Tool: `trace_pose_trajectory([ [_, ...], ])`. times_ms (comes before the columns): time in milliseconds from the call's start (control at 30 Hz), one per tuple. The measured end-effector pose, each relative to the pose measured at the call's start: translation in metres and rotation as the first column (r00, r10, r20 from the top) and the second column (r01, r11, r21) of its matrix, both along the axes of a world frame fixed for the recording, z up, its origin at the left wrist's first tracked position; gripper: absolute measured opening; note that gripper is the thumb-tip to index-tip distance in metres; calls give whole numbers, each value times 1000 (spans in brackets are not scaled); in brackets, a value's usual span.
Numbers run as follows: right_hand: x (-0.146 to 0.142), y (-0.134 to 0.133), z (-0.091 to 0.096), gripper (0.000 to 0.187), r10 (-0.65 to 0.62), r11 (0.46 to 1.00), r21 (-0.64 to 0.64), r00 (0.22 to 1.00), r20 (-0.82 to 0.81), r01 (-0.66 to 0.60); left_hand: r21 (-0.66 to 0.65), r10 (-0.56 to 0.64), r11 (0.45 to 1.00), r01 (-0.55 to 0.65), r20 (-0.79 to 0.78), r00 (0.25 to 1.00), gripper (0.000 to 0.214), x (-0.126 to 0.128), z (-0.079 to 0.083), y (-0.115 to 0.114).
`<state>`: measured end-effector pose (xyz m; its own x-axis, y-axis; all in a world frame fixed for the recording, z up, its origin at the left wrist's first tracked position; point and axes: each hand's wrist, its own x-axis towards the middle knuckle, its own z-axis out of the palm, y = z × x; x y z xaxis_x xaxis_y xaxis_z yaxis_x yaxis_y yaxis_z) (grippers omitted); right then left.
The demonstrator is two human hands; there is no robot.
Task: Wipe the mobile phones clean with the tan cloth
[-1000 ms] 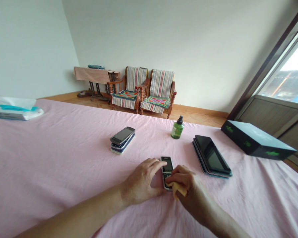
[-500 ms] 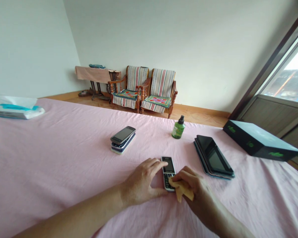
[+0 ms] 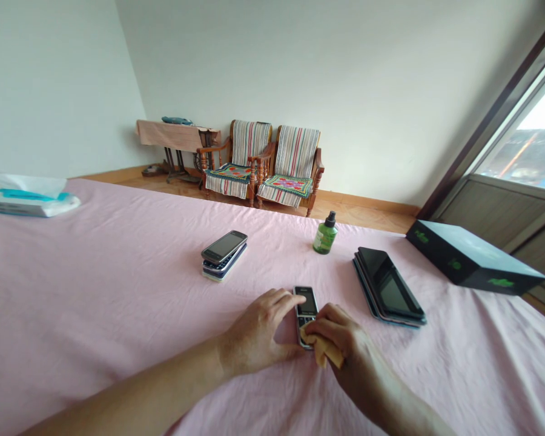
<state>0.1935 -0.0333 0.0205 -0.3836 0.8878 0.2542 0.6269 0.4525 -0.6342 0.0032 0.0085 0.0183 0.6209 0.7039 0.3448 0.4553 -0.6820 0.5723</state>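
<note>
A keypad mobile phone (image 3: 306,303) with a dark screen and silver edges lies face up on the pink cloth. My left hand (image 3: 260,333) holds it in place, index finger on the screen and thumb at the lower end. Bunched in my right hand (image 3: 345,339) is a small yellow wiping cloth (image 3: 326,351), pressed onto the keypad and covering part of the keys. Beyond my left hand sits a stack of phones (image 3: 224,254). To the right of my right hand is a pile of dark tablets (image 3: 388,287).
A green spray bottle (image 3: 325,233) with a black top stands beyond the phone. On the right is a black box (image 3: 475,257); a tissue pack (image 3: 29,197) lies far left. Two wooden armchairs (image 3: 266,160) and a cloth-covered sewing table (image 3: 172,136) stand past the pink-covered surface (image 3: 118,290).
My right hand has slid the yellow cloth a little to the left across the phone's keypad. My left hand stays on the phone. The view has shifted very slightly.
</note>
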Motion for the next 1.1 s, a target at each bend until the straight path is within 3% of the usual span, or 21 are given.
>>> trace_pose_trajectory([
  [267, -7, -1, 5, 29, 20, 1000, 13, 1000, -4, -20, 13, 1, 1000, -1, 2, 1000, 64, 1, -2, 0],
  [467, 16, 2, 6, 27, -15, 1000, -13, 999, 48, 16, -6, 2, 1000, -2, -2, 1000, 68, -1, -2, 0],
  [600, 36, 7, 8, 26, -144, 989, 53, 986, 87, 139, -19, 16, 1000, -17, -15, 1000, 69, -1, -1, -1],
  [733, 43, 10, 11, 24, -218, 973, 77, 976, 0, 217, -33, 24, 999, -25, -29, 999, 68, 0, 0, -1],
  [933, 31, 8, 11, 23, -131, 991, -24, 987, -91, 129, -23, 20, 1000, -20, -25, 1000, 65, 1, 0, 0],
  [1100, 24, 11, 3, 24, -77, 997, -22, 988, -134, 75, -9, -11, 1000, 11, -4, 1000, 56, 1, -1, 1],
])
